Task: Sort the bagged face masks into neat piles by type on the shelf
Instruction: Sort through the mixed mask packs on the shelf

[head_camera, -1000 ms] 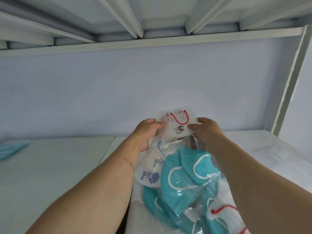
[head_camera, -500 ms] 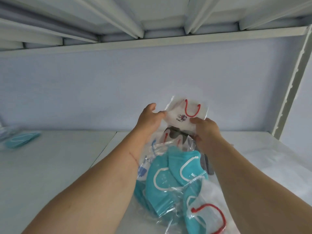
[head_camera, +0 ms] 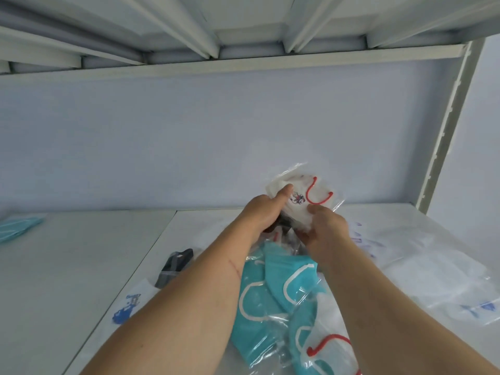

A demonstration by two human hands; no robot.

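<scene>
A white face mask with red ear loops, sealed in a clear plastic bag point(head_camera: 303, 196), is being held up above the white shelf point(head_camera: 81, 266), in front of the pale back wall. A small red and dark cartoon print is showing on it; no writing on it is legible. The left hand point(head_camera: 263, 212) is gripping the bag's left side, thumb lying across its front, and the right hand point(head_camera: 324, 228) is pinching its lower right corner; the fingers of both are curling behind the bag and are mostly hidden there.

Below the wrists, a heap of teal face masks with white ear loops in clear bags point(head_camera: 270, 293) is lying on the shelf, with another bagged white mask with red loops point(head_camera: 330, 347) at its near edge, cut off by the frame. Something dark is sitting under the hands, too covered to identify. To the left, a bagged black mask point(head_camera: 176, 263) is lying flat, and nearer a bagged white mask with a blue print point(head_camera: 130, 307) is partly hidden by the left forearm. To the right, several clear bags holding white masks with blurred blue print point(head_camera: 433, 280) are spreading out. At the far left edge a teal bagged mask point(head_camera: 16, 228) is lying apart, cut off.
</scene>
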